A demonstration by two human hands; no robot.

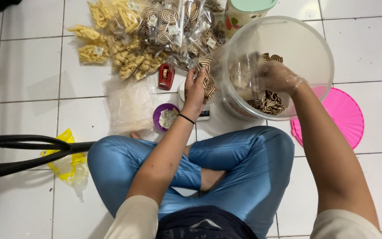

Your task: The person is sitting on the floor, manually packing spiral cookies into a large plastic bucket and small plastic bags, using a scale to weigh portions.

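Observation:
I sit cross-legged on a white tiled floor. My left hand [194, 90] holds a small clear bag of brown-and-cream spiral snacks [207, 79] upright over a small scale [203, 115]. My right hand [276, 77], in a thin clear plastic glove, reaches inside a big clear plastic tub [319, 48] and closes on some of the spiral snacks [268, 104] lying at its bottom. The tub stands tilted toward me, just right of the left hand.
Several filled bags of spiral snacks [177, 24] and yellow stick snacks [120, 48] are piled at the top. A red tape dispenser [166, 76], a purple bowl of labels [166, 117], empty clear bags [129, 106], a pink lid [339, 117], a green-lidded jar [244, 11] and a black strap [23, 152] lie around.

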